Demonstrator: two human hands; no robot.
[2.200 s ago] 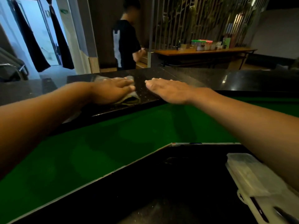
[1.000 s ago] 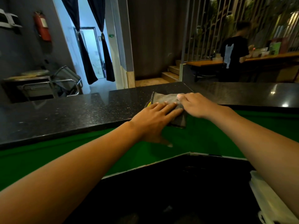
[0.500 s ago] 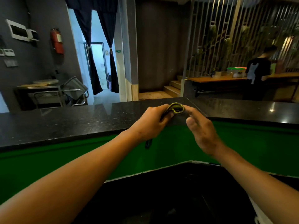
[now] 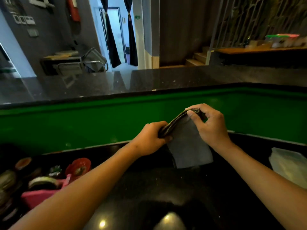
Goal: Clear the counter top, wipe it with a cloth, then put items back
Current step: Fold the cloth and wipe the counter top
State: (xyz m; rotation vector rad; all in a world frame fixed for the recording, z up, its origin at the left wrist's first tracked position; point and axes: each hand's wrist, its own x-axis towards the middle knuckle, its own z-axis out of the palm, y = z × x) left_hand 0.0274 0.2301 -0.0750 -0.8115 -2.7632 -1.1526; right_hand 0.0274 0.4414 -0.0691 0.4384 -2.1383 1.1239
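Observation:
A grey cloth (image 4: 187,143) with a yellow-green edge hangs folded between my two hands, in front of the green counter wall (image 4: 83,123). My left hand (image 4: 149,138) grips its lower left end. The upper right end is pinched by my right hand (image 4: 209,125). The cloth's lower edge hangs just above the low black counter (image 4: 149,188). The raised black granite counter top (image 4: 132,82) runs across the view behind the green wall, with nothing on it in view.
At the lower left sits a pink basket (image 4: 38,195) among several jars and a red lid (image 4: 78,166). A clear plastic container (image 4: 289,165) lies at the right edge of the low counter. Beyond the high counter are a doorway, steps and a wooden table.
The cloth left the raised counter top: both hands picked it up, folded it and brought it down and towards me over the low counter. My view tilted down.

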